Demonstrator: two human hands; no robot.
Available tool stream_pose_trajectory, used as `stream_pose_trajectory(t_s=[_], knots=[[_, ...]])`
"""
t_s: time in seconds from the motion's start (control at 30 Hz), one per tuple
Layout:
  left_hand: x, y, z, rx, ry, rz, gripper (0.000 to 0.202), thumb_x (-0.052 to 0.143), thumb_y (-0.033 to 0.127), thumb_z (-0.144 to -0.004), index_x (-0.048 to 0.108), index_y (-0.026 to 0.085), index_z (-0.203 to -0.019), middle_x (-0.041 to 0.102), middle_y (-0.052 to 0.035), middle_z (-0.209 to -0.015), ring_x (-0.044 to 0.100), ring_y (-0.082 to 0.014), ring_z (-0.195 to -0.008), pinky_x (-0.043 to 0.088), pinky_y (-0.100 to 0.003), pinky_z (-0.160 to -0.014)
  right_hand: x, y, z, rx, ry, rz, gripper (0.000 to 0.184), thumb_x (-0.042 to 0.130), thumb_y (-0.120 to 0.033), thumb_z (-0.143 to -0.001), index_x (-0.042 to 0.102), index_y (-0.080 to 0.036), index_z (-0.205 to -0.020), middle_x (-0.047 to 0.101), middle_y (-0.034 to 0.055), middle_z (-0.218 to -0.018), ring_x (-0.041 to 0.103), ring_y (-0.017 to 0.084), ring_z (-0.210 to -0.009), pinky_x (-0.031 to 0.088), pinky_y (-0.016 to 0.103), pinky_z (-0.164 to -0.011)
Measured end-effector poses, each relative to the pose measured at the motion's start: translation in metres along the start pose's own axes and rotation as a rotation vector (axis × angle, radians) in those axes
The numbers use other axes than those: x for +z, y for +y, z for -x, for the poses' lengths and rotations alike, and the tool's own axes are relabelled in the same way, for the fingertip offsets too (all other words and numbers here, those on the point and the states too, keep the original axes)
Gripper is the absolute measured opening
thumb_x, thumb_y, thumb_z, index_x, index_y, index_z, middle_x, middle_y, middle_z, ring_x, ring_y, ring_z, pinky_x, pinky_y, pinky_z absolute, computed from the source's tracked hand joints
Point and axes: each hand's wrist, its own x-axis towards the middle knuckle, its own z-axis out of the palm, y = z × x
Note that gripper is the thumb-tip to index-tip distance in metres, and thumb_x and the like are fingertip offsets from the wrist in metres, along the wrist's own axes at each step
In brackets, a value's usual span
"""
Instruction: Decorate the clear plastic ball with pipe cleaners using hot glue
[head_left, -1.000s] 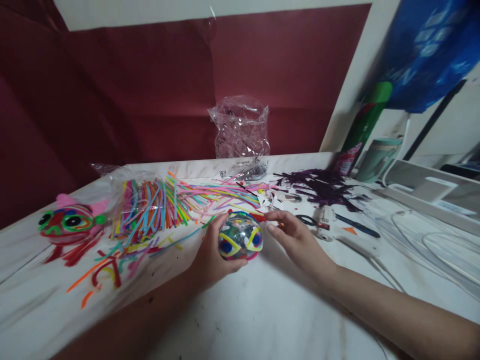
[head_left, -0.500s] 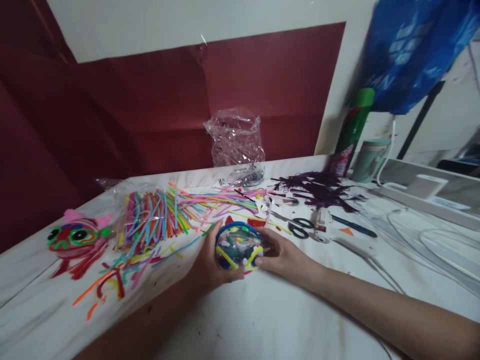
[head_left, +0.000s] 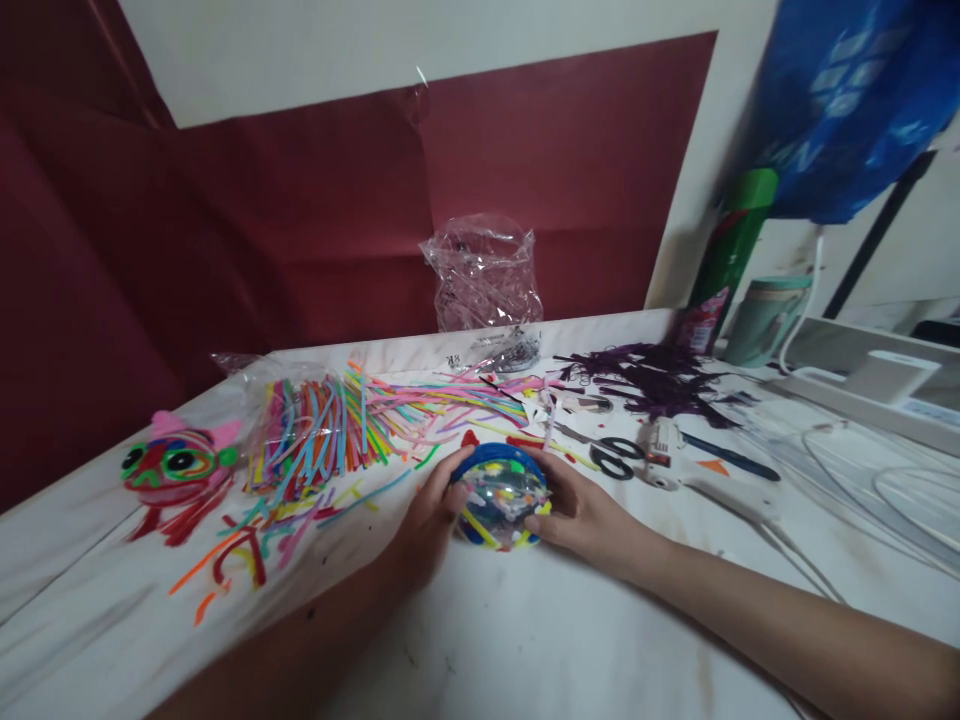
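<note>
A clear ball (head_left: 501,497) decorated with blue, yellow and red strips rests on the white table (head_left: 540,640) in front of me. My left hand (head_left: 426,520) cups its left side and my right hand (head_left: 581,512) grips its right side, fingers pressed against it. A heap of coloured strips (head_left: 352,425) lies just behind the ball, partly in a clear bag.
A red and green decorated face figure (head_left: 176,465) sits at the left. Scissors (head_left: 607,455), a white glue gun (head_left: 701,480) and purple scraps (head_left: 652,375) lie to the right. A crumpled clear bag (head_left: 486,275) stands at the back. Cables (head_left: 862,470) run along the right.
My right hand has come from above the ball onto its right side. Both hands have turned the ball, so its painted eyes no longer face me.
</note>
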Motion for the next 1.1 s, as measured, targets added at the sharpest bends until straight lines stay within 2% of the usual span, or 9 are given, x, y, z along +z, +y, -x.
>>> stream_pose_trajectory(t_s=[0.17, 0.27, 0.53, 0.67, 0.8, 0.87, 0.97, 1.03, 1.1], knots=[[0.002, 0.004, -0.003, -0.032, 0.039, 0.007, 0.055, 0.058, 0.048, -0.083, 0.050, 0.018, -0.129, 0.055, -0.0119, -0.134, 0.049, -0.0303, -0.125, 0.041, -0.040, -0.103, -0.001, -0.001, -0.001, 0.008, -0.014, -0.026, 0.074, 0.075, -0.043, -0.067, 0.041, -0.021, -0.129, 0.055, 0.0135, -0.125, 0.048, 0.032, -0.122, 0.038, 0.048, -0.103], [0.001, 0.001, -0.003, -0.055, 0.069, 0.072, 0.057, 0.057, 0.052, -0.082, 0.052, 0.017, -0.127, 0.056, -0.0126, -0.132, 0.051, -0.0318, -0.122, 0.044, -0.040, -0.100, -0.001, -0.003, -0.001, 0.008, 0.011, -0.025, 0.072, 0.072, -0.047, -0.071, 0.042, -0.021, -0.131, 0.052, 0.0143, -0.133, 0.048, 0.031, -0.122, 0.040, 0.047, -0.102], [0.001, -0.013, -0.003, 0.008, -0.016, 0.143, 0.081, 0.077, 0.041, -0.068, 0.039, 0.018, -0.136, 0.044, -0.0165, -0.142, 0.047, -0.0338, -0.125, 0.045, -0.041, -0.099, -0.003, 0.006, -0.002, -0.049, 0.032, -0.001, 0.071, 0.071, -0.052, -0.072, 0.045, -0.023, -0.132, 0.052, 0.0126, -0.136, 0.050, 0.030, -0.123, 0.041, 0.045, -0.103], [0.001, -0.011, -0.002, 0.064, -0.033, 0.057, 0.076, 0.072, 0.048, -0.071, 0.042, 0.017, -0.134, 0.046, -0.0169, -0.141, 0.046, -0.0343, -0.126, 0.043, -0.042, -0.101, -0.004, 0.014, -0.003, -0.100, 0.026, 0.005, 0.082, 0.077, -0.052, -0.065, 0.041, -0.023, -0.133, 0.049, 0.0133, -0.137, 0.046, 0.030, -0.127, 0.039, 0.045, -0.105], [0.003, -0.005, -0.001, 0.076, 0.025, 0.021, 0.058, 0.052, 0.052, -0.085, 0.044, 0.016, -0.131, 0.048, -0.0168, -0.139, 0.046, -0.0308, -0.127, 0.038, -0.042, -0.105, -0.004, 0.015, -0.003, -0.057, 0.030, -0.025, 0.076, 0.075, -0.051, -0.069, 0.042, -0.024, -0.131, 0.053, 0.0127, -0.133, 0.049, 0.030, -0.124, 0.042, 0.046, -0.103], [0.005, -0.002, -0.001, 0.100, 0.098, -0.005, 0.048, 0.051, 0.048, -0.087, 0.046, 0.018, -0.124, 0.049, -0.0158, -0.138, 0.046, -0.0288, -0.128, 0.038, -0.042, -0.104, -0.004, 0.014, -0.003, -0.037, 0.040, -0.028, 0.072, 0.074, -0.049, -0.071, 0.042, -0.024, -0.131, 0.053, 0.0123, -0.134, 0.050, 0.030, -0.122, 0.043, 0.046, -0.102], [0.009, 0.002, 0.000, 0.130, 0.217, -0.118, 0.026, 0.051, 0.045, -0.087, 0.052, 0.020, -0.096, 0.055, -0.0128, -0.131, 0.048, -0.0275, -0.125, 0.038, -0.043, -0.103, -0.003, 0.011, -0.002, -0.026, 0.059, -0.002, 0.069, 0.073, -0.046, -0.073, 0.043, -0.024, -0.132, 0.053, 0.0120, -0.135, 0.051, 0.029, -0.122, 0.043, 0.045, -0.102], [0.009, 0.004, 0.000, 0.124, 0.256, -0.174, 0.025, 0.049, 0.044, -0.087, 0.051, 0.021, -0.079, 0.060, -0.0113, -0.125, 0.052, -0.0271, -0.120, 0.038, -0.044, -0.102, -0.003, 0.009, -0.002, -0.021, 0.072, 0.021, 0.069, 0.072, -0.048, -0.073, 0.044, -0.023, -0.132, 0.054, 0.0119, -0.134, 0.051, 0.029, -0.122, 0.043, 0.044, -0.102], [0.007, 0.006, -0.002, 0.114, 0.256, -0.162, 0.025, 0.047, 0.044, -0.088, 0.051, 0.022, -0.077, 0.062, -0.0111, -0.122, 0.055, -0.0261, -0.116, 0.039, -0.043, -0.100, -0.002, 0.008, -0.002, -0.012, 0.078, 0.029, 0.070, 0.072, -0.049, -0.073, 0.044, -0.023, -0.131, 0.054, 0.0119, -0.133, 0.052, 0.029, -0.121, 0.044, 0.044, -0.101]])
